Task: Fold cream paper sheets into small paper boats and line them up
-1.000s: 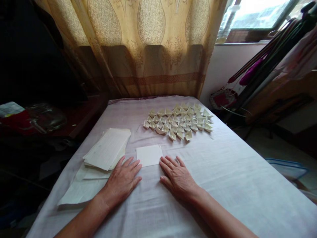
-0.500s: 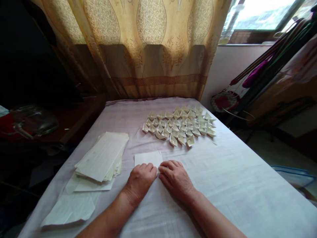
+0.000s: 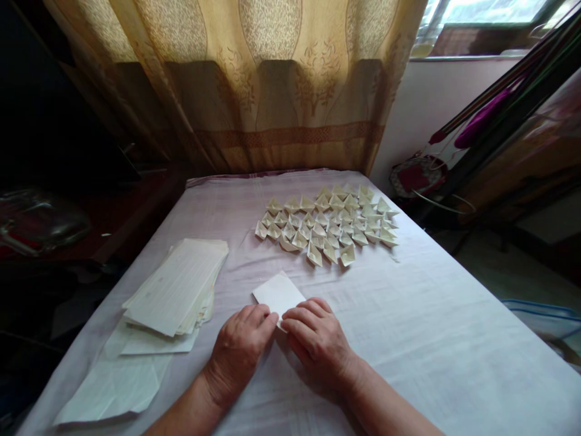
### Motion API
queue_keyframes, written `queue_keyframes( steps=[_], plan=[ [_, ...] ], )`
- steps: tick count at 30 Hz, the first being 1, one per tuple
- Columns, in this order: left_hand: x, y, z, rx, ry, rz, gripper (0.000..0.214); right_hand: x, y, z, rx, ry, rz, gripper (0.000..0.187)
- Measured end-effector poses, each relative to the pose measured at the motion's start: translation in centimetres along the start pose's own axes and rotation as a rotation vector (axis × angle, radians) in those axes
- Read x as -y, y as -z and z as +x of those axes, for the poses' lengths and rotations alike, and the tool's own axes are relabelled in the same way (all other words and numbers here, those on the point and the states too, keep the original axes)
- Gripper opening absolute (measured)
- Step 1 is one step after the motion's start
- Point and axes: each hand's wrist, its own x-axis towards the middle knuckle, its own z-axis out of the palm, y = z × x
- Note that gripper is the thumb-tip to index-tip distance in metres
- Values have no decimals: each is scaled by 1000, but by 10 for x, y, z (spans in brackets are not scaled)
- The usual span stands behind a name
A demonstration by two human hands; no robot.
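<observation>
A small sheet of white paper (image 3: 278, 292) lies turned at an angle on the cloth-covered table, one corner toward me. My left hand (image 3: 242, 342) is closed at that near corner, thumb and fingers on the paper's edge. From the other side my right hand (image 3: 315, 339) grips the same corner and the right edge, its fingers curled over the paper. The fingertips cover the near part of the sheet, so any fold there is hidden. Beyond it stand several rows of folded paper boats (image 3: 329, 227).
At the left lies a stack of lined paper sheets (image 3: 177, 284), with a loose creased sheet (image 3: 113, 381) under its near end. A yellow patterned curtain (image 3: 281, 97) hangs behind the table (image 3: 408, 351). A clear bag (image 3: 45, 221) sits on a dark surface at far left.
The paper has turned from square-on to a slant, a corner now facing me. My left hand has moved slightly left and toward me. The view has tipped down a little.
</observation>
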Motion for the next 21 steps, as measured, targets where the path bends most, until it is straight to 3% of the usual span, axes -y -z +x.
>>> queue_keyframes(
  steps=[5, 9, 16, 21],
  plan=[
    [5, 1, -11, 22, 17, -115, 24, 0, -1, -3, 119, -28, 64, 16],
    [13, 2, -22, -14, 77, -211, 21, -16, 3, -11, 186, -136, 104, 36],
    [12, 5, -31, 36, 221, -251, 16, -27, 4, -15, 189, -225, 201, 15],
    [16, -2, -29, 34, 337, -206, 16, -20, -6, -8, 157, -429, 88, 21]
  ],
)
